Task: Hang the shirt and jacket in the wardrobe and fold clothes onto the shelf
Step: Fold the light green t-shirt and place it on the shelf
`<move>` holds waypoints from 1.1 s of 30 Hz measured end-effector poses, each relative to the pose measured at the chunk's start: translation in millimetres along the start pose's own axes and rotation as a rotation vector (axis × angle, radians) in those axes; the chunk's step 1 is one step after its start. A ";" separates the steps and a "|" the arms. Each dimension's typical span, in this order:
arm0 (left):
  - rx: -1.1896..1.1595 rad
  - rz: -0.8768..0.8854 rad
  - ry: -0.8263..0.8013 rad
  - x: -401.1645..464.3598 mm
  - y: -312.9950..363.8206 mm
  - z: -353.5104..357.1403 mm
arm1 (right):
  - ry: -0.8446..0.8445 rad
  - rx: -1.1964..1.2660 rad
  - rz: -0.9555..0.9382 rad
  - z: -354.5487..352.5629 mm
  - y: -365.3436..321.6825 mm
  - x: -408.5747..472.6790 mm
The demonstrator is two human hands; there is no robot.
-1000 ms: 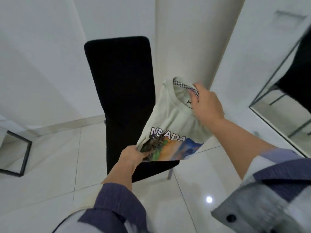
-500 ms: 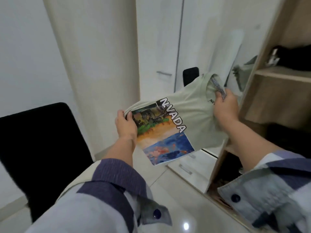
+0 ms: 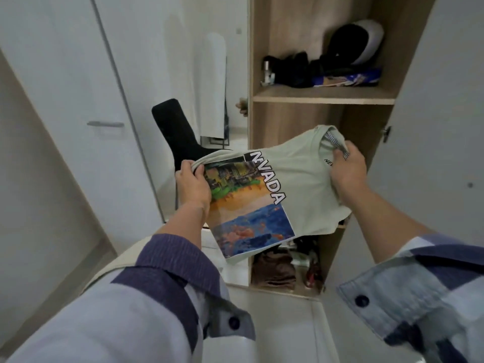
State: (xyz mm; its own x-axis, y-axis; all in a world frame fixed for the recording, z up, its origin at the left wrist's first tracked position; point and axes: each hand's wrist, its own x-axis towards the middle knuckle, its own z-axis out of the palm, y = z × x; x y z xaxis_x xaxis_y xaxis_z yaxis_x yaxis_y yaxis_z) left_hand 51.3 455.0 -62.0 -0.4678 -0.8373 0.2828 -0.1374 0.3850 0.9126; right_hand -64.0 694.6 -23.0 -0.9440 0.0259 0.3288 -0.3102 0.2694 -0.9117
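A folded pale green T-shirt [image 3: 301, 176] with a colourful "NEVADA" print hangs between my hands in front of the open wardrobe [image 3: 258, 127]. My left hand [image 3: 192, 184] grips its folded bottom edge. My right hand [image 3: 348, 171] grips it at the collar. The shirt is level with the empty middle compartment, below the upper wooden shelf [image 3: 322, 96]. The middle shelf board is mostly hidden behind the shirt.
The upper shelf holds dark items, a blue-patterned packet [image 3: 348, 79] and a black-and-white cap [image 3: 358, 41]. Brown folded cloth [image 3: 273, 268] lies in the lower compartment. The open wardrobe door [image 3: 445, 127] stands right. A black chair [image 3: 180, 134] is reflected left.
I have turned from the black chair to face the open wardrobe. Both hands have carried the folded T-shirt up to the middle compartment, keeping the same grip.
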 end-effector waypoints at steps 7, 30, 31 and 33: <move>0.044 0.012 -0.151 27.9 -10.9 151.8 | 0.084 -0.006 0.161 -18.0 94.1 82.2; 0.442 0.174 -0.366 167.9 -189.5 500.1 | 0.125 -0.142 0.551 122.4 436.0 276.7; 0.467 0.159 -0.351 167.7 -195.2 508.5 | 0.114 -0.196 0.536 124.6 442.6 280.4; 0.623 0.090 -0.330 157.8 -206.4 520.0 | 0.046 -0.317 0.500 128.1 452.2 282.4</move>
State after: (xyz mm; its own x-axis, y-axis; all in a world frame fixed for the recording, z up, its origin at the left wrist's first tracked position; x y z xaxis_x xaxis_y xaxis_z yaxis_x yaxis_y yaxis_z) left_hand -448.1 445.1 -359.2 -0.7276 -0.6682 0.1550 -0.5131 0.6802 0.5235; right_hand -485.2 700.4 -373.9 -0.9589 0.2636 -0.1050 0.2265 0.4883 -0.8428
